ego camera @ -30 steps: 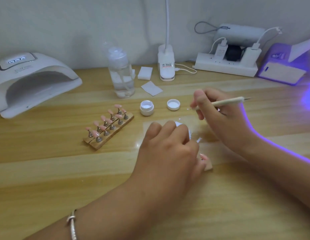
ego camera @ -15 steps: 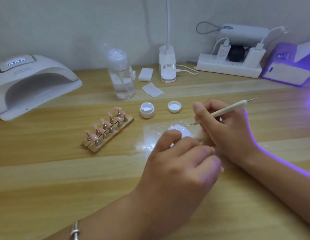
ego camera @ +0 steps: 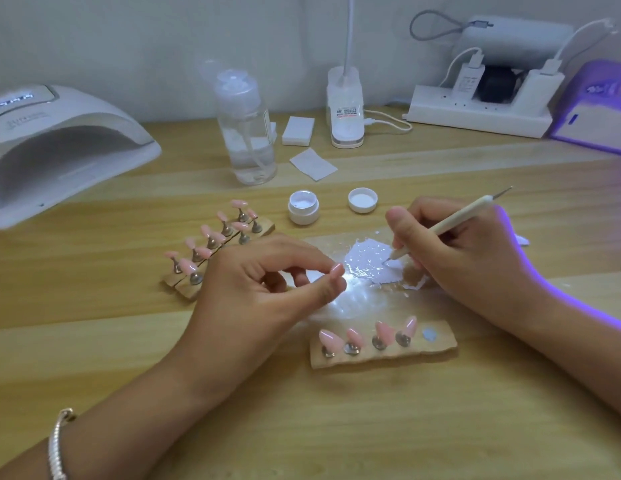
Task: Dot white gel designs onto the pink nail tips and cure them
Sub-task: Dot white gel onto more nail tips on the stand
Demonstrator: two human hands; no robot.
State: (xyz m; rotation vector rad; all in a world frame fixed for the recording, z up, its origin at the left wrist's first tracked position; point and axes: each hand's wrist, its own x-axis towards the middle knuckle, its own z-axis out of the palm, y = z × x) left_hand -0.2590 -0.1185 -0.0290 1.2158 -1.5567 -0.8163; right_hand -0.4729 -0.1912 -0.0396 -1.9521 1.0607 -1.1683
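Note:
My right hand (ego camera: pixel 468 258) grips a white dotting tool (ego camera: pixel 447 225). The tool's tip touches a patch of white gel (ego camera: pixel 368 258) on a shiny clear sheet. My left hand (ego camera: pixel 267 285) hovers left of the gel, thumb and forefinger pinched on what looks like a pink nail tip (ego camera: pixel 337 270). Just in front lies a wooden holder (ego camera: pixel 382 355) with several pink tips and one bare metal spot (ego camera: pixel 428 334). A second holder (ego camera: pixel 184 289) full of pink tips lies to the left. The open gel jar (ego camera: pixel 303 209) and its lid (ego camera: pixel 362 200) stand behind the gel.
A white curing lamp (ego camera: pixel 59 143) sits at the far left, and a lit purple lamp (ego camera: pixel 593 112) at the far right. A clear pump bottle (ego camera: pixel 246 133), wipes (ego camera: pixel 312 164), a desk lamp base (ego camera: pixel 345 109) and a power strip (ego camera: pixel 475 112) line the back.
My left hand has lifted and drawn back to the left, uncovering the near holder. My right hand has lowered the dotting tool's tip onto the white gel.

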